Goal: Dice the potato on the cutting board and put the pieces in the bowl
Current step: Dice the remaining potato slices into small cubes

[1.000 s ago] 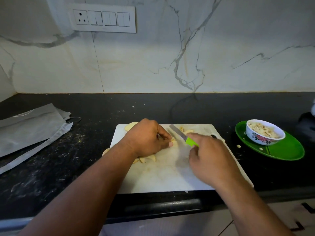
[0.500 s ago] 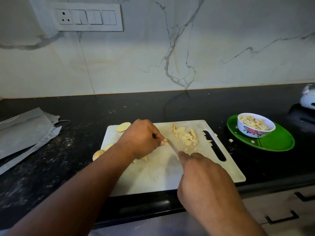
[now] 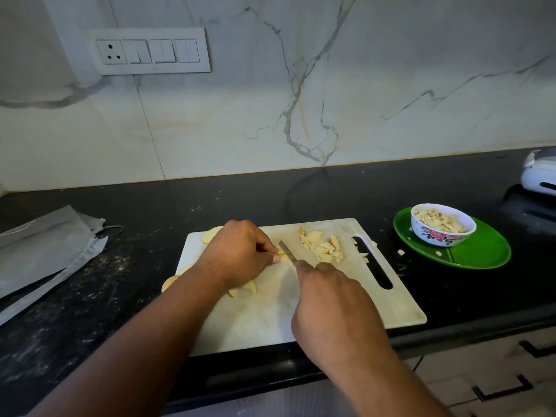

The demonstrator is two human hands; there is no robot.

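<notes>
Step in hand: dicing, mid-cut. The left hand (image 3: 240, 254) sits near the middle of the white plastic cutting board (image 3: 400, 308), fingers curled and pinching a thin pale-yellow potato strip (image 3: 282, 253) against the board. The right hand (image 3: 331, 305) is wrapped round the handle of a small knife — the handle itself is hidden under the hand, only the narrow steel blade (image 3: 287, 251) shows, its tip angled away toward the wall and crossing the strip just beside the left fingertips.

Potato, by location: a heap of cut pale-yellow potato pieces (image 3: 323, 246) lies toward the board's far right corner, beside the handle slot; uncut round slices (image 3: 210, 234) sit at the board's far left corner, and more peek out along its left edge under the left forearm. The white floral ceramic bowl (image 3: 442, 233) already holds diced pieces; it stands on an oval green plate (image 3: 481, 257), right of the board and apart from it. A few stray cubes lie on the plate and the worktop.

Judgement: task well along but not done. The next move calls for short downward cuts with the left fingertips kept back from the blade — clearance there looks slim.

Surface: black speckled stone worktop (image 3: 120, 281), dusted with pale flecks. Grey folded plastic bags (image 3: 42, 251) lie at its left edge. Behind, a white veined marble wall with a white switch panel (image 3: 153, 52).
</notes>
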